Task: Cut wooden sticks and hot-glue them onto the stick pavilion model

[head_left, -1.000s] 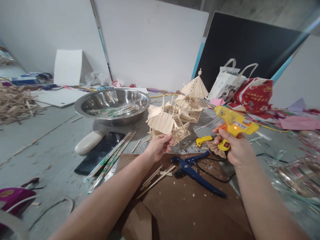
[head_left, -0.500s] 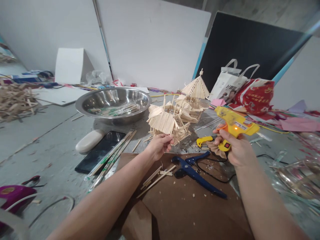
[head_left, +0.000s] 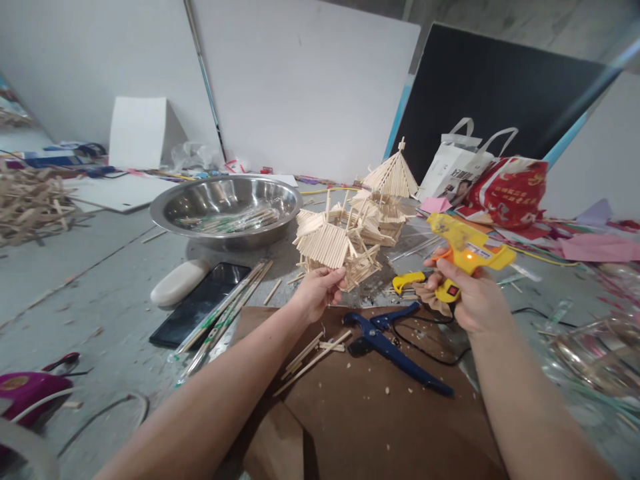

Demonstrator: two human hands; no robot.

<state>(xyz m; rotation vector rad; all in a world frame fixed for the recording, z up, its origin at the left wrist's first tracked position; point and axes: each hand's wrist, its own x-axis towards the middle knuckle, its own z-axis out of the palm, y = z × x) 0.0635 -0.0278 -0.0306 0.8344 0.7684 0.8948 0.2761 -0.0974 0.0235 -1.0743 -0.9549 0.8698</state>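
In the head view my left hand [head_left: 323,290] pinches the lower front edge of a small pavilion model [head_left: 325,245] built from thin wooden sticks. Whether a loose stick is also between its fingertips I cannot tell. My right hand [head_left: 473,293] is wrapped round a yellow hot glue gun [head_left: 457,250], its light glowing orange and its nozzle toward the left, apart from the model. Just behind stands a second stick model with a pointed roof [head_left: 393,175]. Below my hands lie a blue-handled cutter [head_left: 395,350] and several cut sticks [head_left: 315,360] on brown paper [head_left: 360,420].
A steel basin [head_left: 165,223] holds bagged sticks. Left of my arm are a phone [head_left: 200,313], a white oval case [head_left: 179,283] and packed sticks [head_left: 225,313]. Yellow-handled pliers [head_left: 407,282] lie near the glue gun's black cord [head_left: 450,362]. Bags [head_left: 510,193] stand behind.
My right hand and the glue gun have shifted very slightly left in the picture. My left hand keeps its pinch on the model.
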